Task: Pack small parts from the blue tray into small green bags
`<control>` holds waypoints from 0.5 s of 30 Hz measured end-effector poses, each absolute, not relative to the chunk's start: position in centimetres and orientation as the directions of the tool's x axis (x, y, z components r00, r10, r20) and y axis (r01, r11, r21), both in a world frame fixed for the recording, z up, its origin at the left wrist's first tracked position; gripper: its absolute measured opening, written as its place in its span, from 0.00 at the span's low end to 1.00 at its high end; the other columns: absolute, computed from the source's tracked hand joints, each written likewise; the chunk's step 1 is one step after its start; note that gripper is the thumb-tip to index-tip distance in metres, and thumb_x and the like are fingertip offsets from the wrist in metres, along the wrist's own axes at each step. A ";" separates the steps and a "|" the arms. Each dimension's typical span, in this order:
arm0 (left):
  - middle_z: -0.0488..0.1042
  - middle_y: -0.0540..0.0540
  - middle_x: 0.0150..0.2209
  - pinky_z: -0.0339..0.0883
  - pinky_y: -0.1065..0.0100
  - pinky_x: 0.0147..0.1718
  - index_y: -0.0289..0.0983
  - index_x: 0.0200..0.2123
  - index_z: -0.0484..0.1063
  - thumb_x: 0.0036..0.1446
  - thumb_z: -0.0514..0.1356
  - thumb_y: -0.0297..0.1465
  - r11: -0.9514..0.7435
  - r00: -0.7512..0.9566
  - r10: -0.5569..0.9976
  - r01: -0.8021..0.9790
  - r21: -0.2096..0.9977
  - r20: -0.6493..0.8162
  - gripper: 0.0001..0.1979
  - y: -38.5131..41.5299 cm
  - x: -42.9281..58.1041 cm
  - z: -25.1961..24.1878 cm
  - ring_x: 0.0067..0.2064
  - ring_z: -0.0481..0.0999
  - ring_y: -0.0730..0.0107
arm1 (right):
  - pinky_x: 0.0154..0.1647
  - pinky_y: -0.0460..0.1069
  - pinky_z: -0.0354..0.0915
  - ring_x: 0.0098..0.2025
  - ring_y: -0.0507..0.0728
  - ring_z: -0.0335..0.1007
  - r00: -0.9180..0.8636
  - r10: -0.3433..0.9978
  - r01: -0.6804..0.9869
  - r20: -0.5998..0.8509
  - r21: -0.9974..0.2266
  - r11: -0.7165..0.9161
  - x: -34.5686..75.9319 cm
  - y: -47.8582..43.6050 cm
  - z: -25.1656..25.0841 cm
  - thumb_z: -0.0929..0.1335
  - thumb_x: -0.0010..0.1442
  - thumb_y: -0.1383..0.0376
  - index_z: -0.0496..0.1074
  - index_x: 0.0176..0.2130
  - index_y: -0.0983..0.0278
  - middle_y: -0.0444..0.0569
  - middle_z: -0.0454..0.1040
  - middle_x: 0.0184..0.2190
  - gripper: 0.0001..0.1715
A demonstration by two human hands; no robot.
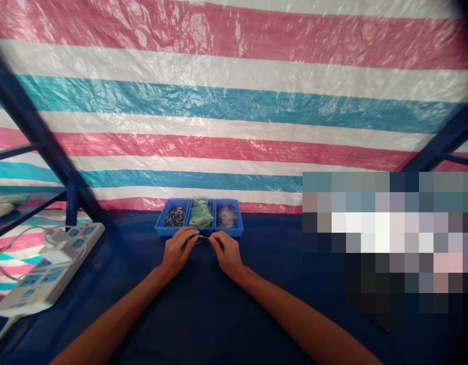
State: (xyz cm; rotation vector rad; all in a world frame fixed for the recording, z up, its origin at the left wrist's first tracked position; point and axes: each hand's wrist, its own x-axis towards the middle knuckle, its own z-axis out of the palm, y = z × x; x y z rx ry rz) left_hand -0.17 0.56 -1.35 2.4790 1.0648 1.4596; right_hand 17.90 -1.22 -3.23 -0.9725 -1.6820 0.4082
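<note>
My left hand (pixel 178 249) and my right hand (pixel 226 250) meet over the dark blue table (pixel 203 314), just in front of three small blue bins. Both hands pinch the ends of one thin dark pin-like part (pixel 202 237) held level between them. The left bin (pixel 173 218) holds several dark metal pins. The middle bin (pixel 200 216) holds green bagged parts. The right bin (pixel 228 218) holds small clear or whitish pieces.
A white power strip (pixel 47 268) with a plugged adapter and cables lies at the table's left edge. A blue metal frame (pixel 36 137) rises on the left and right. A striped tarp (pixel 234 101) closes off the back. A blurred-out patch covers the right side.
</note>
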 end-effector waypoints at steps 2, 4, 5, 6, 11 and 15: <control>0.73 0.43 0.41 0.69 0.68 0.40 0.36 0.41 0.72 0.60 0.55 0.27 -0.777 0.306 0.564 0.512 0.366 0.767 0.08 0.5 -0.1 -1.3 0.41 0.74 0.68 | 0.33 0.46 0.59 0.30 0.52 0.65 -0.065 0.773 0.400 0.631 -0.693 0.599 17.9 -1.2 -3.2 0.60 0.65 0.64 0.70 0.33 0.64 0.46 0.70 0.28 0.13; 0.74 0.43 0.40 0.69 0.68 0.41 0.36 0.41 0.72 0.59 0.56 0.26 -0.790 0.315 0.549 0.497 0.358 0.774 0.08 0.5 -0.1 -1.4 0.43 0.74 0.67 | 0.34 0.46 0.59 0.30 0.52 0.66 -0.065 0.779 0.406 0.624 -0.696 0.592 18.0 -1.1 -3.3 0.60 0.65 0.64 0.69 0.33 0.64 0.46 0.70 0.28 0.13; 0.74 0.43 0.40 0.70 0.68 0.41 0.36 0.41 0.72 0.59 0.56 0.25 -0.794 0.320 0.548 0.490 0.360 0.773 0.07 0.5 -0.1 -1.4 0.43 0.74 0.67 | 0.34 0.46 0.59 0.30 0.52 0.66 -0.064 0.781 0.407 0.621 -0.698 0.588 18.0 -1.1 -3.3 0.60 0.65 0.63 0.69 0.32 0.64 0.46 0.70 0.28 0.13; 0.74 0.43 0.40 0.70 0.68 0.41 0.36 0.41 0.71 0.58 0.57 0.25 -0.795 0.322 0.549 0.486 0.363 0.771 0.07 0.6 -0.1 -1.4 0.42 0.74 0.67 | 0.33 0.46 0.59 0.30 0.52 0.66 -0.064 0.784 0.409 0.618 -0.700 0.585 18.0 -1.1 -3.3 0.60 0.65 0.63 0.69 0.32 0.64 0.46 0.70 0.28 0.13; 0.75 0.44 0.38 0.71 0.69 0.40 0.36 0.40 0.72 0.57 0.58 0.26 -0.794 0.312 0.545 0.489 0.360 0.778 0.07 0.7 0.0 -1.6 0.39 0.75 0.69 | 0.33 0.46 0.59 0.30 0.52 0.66 -0.070 0.787 0.409 0.613 -0.702 0.583 17.9 -1.1 -3.3 0.60 0.65 0.63 0.69 0.31 0.65 0.46 0.70 0.27 0.14; 0.75 0.45 0.36 0.71 0.69 0.39 0.36 0.39 0.72 0.58 0.58 0.26 -0.790 0.309 0.549 0.494 0.362 0.776 0.06 0.6 0.0 -1.5 0.38 0.76 0.69 | 0.33 0.46 0.60 0.30 0.52 0.67 -0.074 0.793 0.402 0.604 -0.710 0.578 17.9 -1.2 -3.2 0.60 0.64 0.63 0.70 0.32 0.64 0.46 0.71 0.27 0.14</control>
